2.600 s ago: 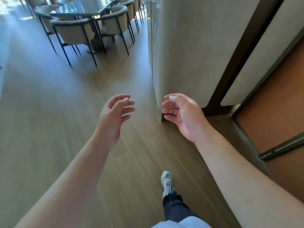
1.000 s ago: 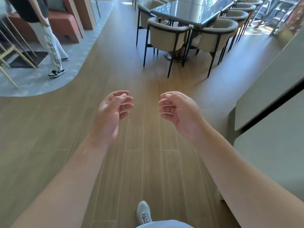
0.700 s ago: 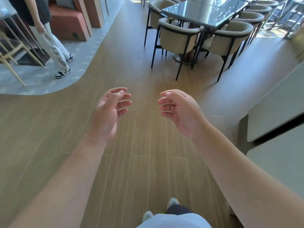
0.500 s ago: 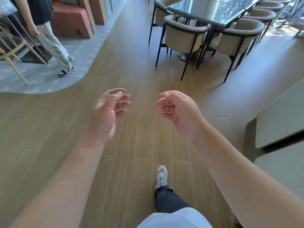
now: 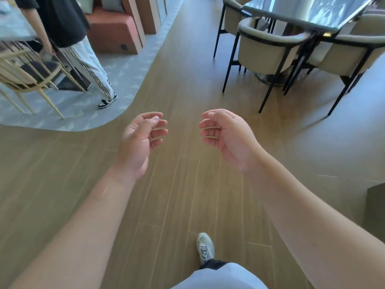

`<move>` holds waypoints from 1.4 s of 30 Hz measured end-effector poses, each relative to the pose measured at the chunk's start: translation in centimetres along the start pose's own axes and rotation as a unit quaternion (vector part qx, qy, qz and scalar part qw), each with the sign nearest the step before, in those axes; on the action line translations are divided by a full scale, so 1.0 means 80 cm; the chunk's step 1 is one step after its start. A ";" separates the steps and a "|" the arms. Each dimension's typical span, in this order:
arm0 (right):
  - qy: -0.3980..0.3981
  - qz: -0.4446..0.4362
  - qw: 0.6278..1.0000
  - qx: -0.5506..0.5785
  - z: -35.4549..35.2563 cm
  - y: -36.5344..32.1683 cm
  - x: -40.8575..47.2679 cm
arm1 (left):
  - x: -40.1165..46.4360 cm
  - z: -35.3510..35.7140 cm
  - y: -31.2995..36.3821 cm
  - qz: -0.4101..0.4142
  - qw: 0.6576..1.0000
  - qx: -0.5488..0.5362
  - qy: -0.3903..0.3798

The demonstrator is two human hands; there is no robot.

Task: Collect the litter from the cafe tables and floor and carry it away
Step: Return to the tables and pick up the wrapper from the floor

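My left hand [image 5: 141, 142] and my right hand [image 5: 227, 136] are held out in front of me over the wooden plank floor [image 5: 179, 195], palms turned toward each other with a clear gap between them. The fingers of both curl loosely inward, and neither hand holds or touches anything. Both forearms are bare and reach in from the near edge of the view.

I can see no litter on the stretch of floor around me, and none that I can make out on the tables.

Near the bottom of the view, my foot in a pale sneaker [image 5: 205, 247] is planted on the planks, just ahead of a dark trouser cuff.

Far right stands a dark glossy table [image 5: 308, 11] that reflects the light. Beige tub chairs with thin black legs are pulled up to it; the nearest chair [image 5: 264, 46] has its rounded back toward me, and a second chair [image 5: 352, 53] sits to its right.

Far left, the planks give way along a curved edge to a grey patterned carpet [image 5: 125, 74]. Another person [image 5: 68, 38] stands there in a dark top, pale side-striped trousers and black-and-white shoes, beside a cream wire-frame chair [image 5: 27, 74] with a dark seat. Behind them is a terracotta upholstered seat block [image 5: 112, 32].

At the right edge, close by, the dark corner of some low fitting [image 5: 375, 205] shows, but I cannot tell what it is.
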State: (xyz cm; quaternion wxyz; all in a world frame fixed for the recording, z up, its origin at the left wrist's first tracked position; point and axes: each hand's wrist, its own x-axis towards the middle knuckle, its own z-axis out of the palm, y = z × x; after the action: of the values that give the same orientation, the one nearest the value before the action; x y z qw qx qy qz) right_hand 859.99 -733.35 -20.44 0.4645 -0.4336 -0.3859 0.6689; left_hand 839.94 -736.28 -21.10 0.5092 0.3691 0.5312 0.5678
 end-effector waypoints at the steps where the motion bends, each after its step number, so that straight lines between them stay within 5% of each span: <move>1: -0.007 -0.001 1.000 0.003 0.001 -0.009 0.023 | 0.022 0.002 0.006 0.003 1.000 -0.001 0.006; 10: -0.041 -0.010 0.999 -0.009 0.014 -0.058 0.174 | 0.173 0.010 0.038 0.021 1.000 -0.001 0.020; 23: 0.014 -0.013 0.999 -0.044 0.033 -0.079 0.439 | 0.456 -0.003 0.023 -0.001 1.000 -0.026 -0.010; 42: 0.057 -0.039 0.997 -0.032 0.084 -0.191 0.798 | 0.850 0.019 0.109 0.012 0.996 -0.016 -0.085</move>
State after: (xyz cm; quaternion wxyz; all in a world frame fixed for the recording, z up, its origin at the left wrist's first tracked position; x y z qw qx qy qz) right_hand 845.78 -668.95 -18.34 0.4973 -0.4706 -0.3964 0.6116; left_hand 825.57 -669.26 -20.61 0.5511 0.4142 0.4724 0.5492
